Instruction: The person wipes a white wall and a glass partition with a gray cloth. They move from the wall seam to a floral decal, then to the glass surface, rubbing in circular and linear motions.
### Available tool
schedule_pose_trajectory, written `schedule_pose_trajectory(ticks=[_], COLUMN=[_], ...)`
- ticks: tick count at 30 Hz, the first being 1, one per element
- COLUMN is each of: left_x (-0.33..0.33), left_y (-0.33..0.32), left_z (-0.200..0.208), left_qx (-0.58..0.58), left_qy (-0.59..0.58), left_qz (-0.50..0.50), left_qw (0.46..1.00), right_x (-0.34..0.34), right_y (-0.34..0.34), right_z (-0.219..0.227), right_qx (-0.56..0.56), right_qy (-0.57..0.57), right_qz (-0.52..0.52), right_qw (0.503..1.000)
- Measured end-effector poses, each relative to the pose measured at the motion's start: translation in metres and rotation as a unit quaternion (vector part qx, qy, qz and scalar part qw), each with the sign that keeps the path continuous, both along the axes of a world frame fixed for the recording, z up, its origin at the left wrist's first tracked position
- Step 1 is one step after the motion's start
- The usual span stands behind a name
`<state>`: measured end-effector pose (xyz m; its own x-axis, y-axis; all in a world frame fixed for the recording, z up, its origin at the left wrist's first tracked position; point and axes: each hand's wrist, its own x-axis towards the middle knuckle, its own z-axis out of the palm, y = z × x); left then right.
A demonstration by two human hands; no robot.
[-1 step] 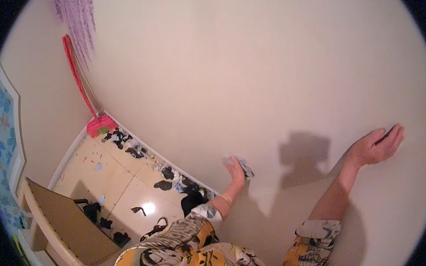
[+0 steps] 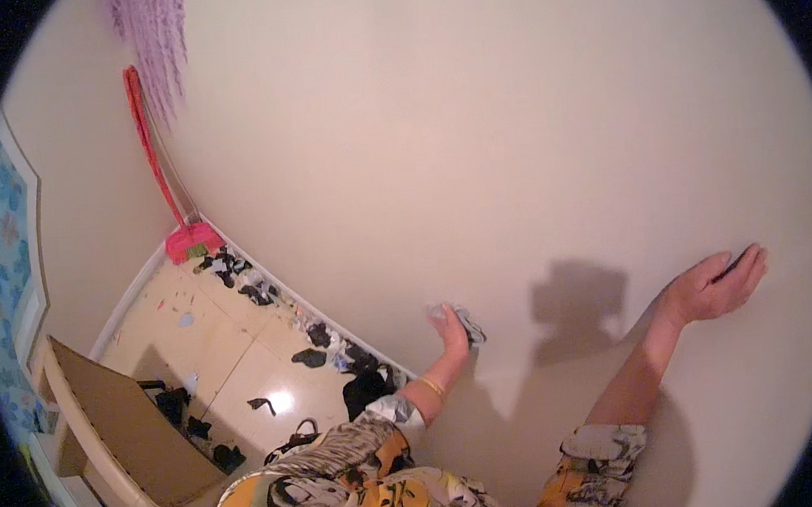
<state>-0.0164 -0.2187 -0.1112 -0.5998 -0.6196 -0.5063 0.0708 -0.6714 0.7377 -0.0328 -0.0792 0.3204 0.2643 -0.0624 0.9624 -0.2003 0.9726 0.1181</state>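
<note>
My left hand [image 2: 449, 330] is closed around a crumpled grey-and-white piece, which looks like a cloth [image 2: 470, 326], held against the pale wall [image 2: 401, 178]. Farther right, my right hand [image 2: 710, 287] is beside the same wall with its fingers together and curled toward the thumb. A dark strip shows between thumb and fingers; whether it is a small thing or shadow is unclear. Both arms wear patterned yellow, black and white sleeves, and a yellowish bangle [image 2: 431, 386] circles my left wrist.
Black and pale scraps [image 2: 308, 357] litter the tiled floor [image 2: 228, 337] along the skirting. A red broom [image 2: 189, 242] leans in the corner below a hanging purple plant [image 2: 151, 45]. A chair with a brown panel [image 2: 121, 419] stands at left. A dark shadow [image 2: 579, 303] falls between my hands.
My right hand has dipped slightly and turned a little. The left hand stays at nearly the same spot on the wall, still holding the crumpled cloth.
</note>
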Motion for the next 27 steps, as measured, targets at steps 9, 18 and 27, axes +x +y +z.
schedule_pose_trajectory(ticks=[9,18,27], left_x=[-0.025,-0.014,0.001], left_y=[-0.066,-0.086,-0.045], left_z=[0.087,0.191,0.296], left_qx=[-0.162,-0.637,-0.806], left_qy=[0.014,0.084,0.311], left_qz=[0.075,0.105,0.014], left_qw=[0.984,0.759,0.503], right_x=[0.006,0.01,0.017], right_y=[0.015,0.008,0.014], right_z=[-0.003,-0.01,-0.011], right_qx=[-0.008,-0.038,-0.044], right_qy=[-0.001,-0.049,-0.045], right_qz=[-0.013,-0.014,-0.031], right_qw=[1.0,0.998,0.998])
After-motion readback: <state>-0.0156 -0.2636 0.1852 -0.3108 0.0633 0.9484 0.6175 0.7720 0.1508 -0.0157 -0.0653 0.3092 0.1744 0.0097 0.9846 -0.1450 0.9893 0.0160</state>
